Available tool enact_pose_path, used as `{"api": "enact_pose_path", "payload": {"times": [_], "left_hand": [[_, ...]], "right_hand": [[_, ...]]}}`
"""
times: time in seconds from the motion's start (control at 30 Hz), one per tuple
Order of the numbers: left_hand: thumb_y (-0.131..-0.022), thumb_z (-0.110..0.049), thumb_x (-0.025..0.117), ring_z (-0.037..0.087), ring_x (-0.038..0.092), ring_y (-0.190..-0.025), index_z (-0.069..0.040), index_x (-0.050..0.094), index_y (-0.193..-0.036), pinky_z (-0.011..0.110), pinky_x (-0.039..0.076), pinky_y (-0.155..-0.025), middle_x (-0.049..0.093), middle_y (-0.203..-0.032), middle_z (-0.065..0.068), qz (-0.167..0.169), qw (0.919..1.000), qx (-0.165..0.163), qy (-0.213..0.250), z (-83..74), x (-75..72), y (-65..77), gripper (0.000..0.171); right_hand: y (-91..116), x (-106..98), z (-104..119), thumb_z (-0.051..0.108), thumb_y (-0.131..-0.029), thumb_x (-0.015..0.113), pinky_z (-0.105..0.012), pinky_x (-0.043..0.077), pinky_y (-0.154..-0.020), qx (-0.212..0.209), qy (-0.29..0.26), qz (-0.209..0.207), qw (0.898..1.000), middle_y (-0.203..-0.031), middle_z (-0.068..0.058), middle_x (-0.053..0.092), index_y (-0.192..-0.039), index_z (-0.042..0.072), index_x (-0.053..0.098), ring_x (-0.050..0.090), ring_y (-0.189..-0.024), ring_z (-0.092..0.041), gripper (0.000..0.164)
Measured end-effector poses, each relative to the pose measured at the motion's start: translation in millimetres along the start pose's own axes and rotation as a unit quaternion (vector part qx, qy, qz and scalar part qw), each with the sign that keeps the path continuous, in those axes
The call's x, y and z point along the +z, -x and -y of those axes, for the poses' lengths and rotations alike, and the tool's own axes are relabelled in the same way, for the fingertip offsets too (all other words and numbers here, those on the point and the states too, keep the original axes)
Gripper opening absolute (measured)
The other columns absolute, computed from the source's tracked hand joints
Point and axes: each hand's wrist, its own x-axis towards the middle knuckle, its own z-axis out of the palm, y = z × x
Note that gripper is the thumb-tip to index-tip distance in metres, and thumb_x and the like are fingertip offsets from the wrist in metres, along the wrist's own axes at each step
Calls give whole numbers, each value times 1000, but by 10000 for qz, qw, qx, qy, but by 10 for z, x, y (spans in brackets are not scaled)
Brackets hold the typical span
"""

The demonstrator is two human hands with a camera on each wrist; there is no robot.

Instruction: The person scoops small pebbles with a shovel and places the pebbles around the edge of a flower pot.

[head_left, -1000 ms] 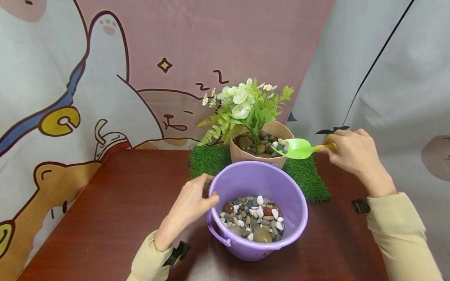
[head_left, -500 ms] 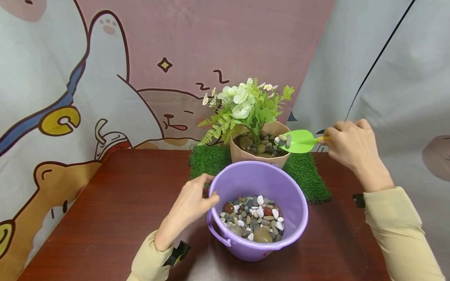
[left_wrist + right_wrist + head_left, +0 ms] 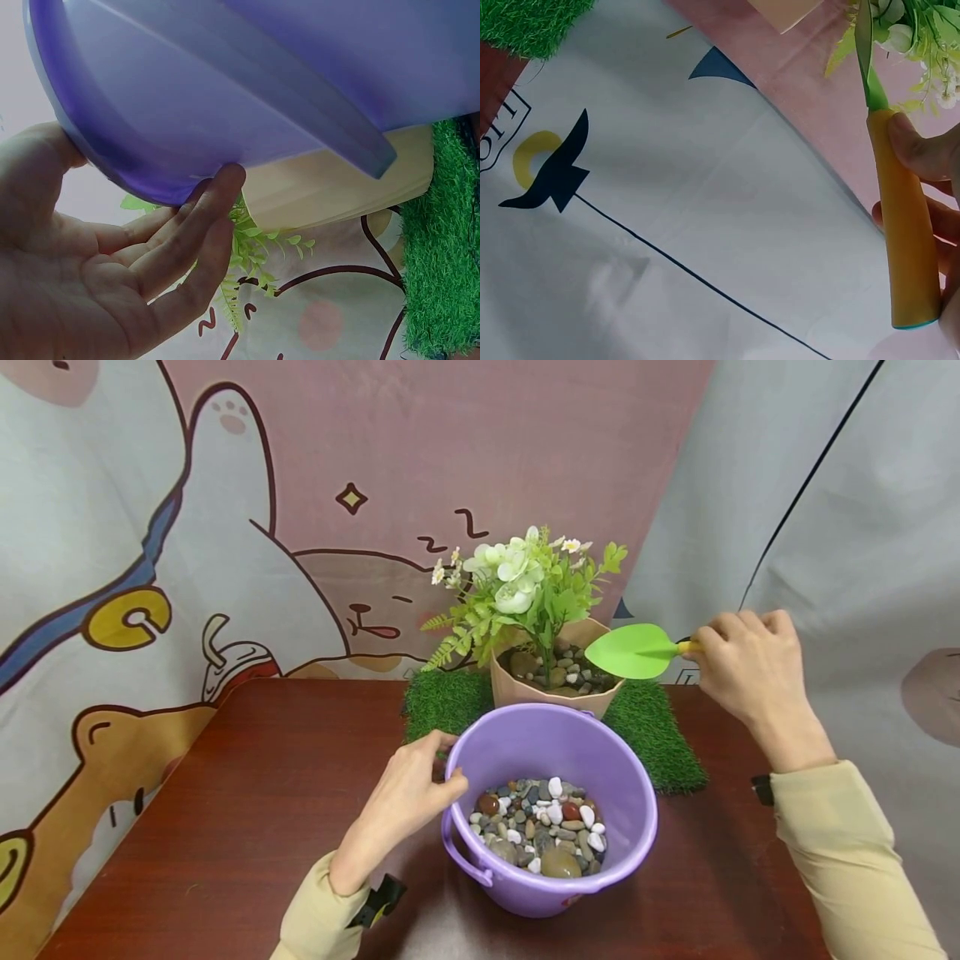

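My right hand (image 3: 750, 672) grips the yellow handle of a green toy trowel (image 3: 633, 652), its blade tipped over the right side of a peach flowerpot (image 3: 555, 702). No pebbles show on the blade's visible face. Inside the pot, pebbles (image 3: 573, 672) lie around the stem of an artificial plant (image 3: 517, 581) with white flowers. My left hand (image 3: 405, 797) holds the left rim of a purple bucket (image 3: 637, 793), thumb inside and fingers outside. Mixed stones (image 3: 540, 827) cover the bucket's bottom. In the right wrist view the orange-yellow handle (image 3: 906, 225) lies between thumb and fingers.
The pot stands on a green turf mat (image 3: 660, 743) on a brown wooden table (image 3: 262, 810). The bucket is directly in front of the pot, its handle (image 3: 465, 856) hanging down on the left. A printed cartoon curtain (image 3: 337, 460) hangs behind.
The right hand has risen slightly and turned the trowel over. The pebbles that lay on its blade are off it. The left hand and bucket stay put.
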Motion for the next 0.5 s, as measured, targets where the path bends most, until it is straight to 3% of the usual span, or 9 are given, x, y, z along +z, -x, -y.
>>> {"api": "enact_pose_path", "payload": {"times": [0.5], "left_hand": [[-71,-19,61,4,63,-72,-10,61,-107,22,47,-64,68,-93,0,-65,9999,92,-121,7,-2,-2,38]], "right_hand": [[79,-13,49,24,-83,56,-52,35,-70,-61,-67,-582,9983,-77,-15,63,-79,3,65,54,-68,-35,23]]}}
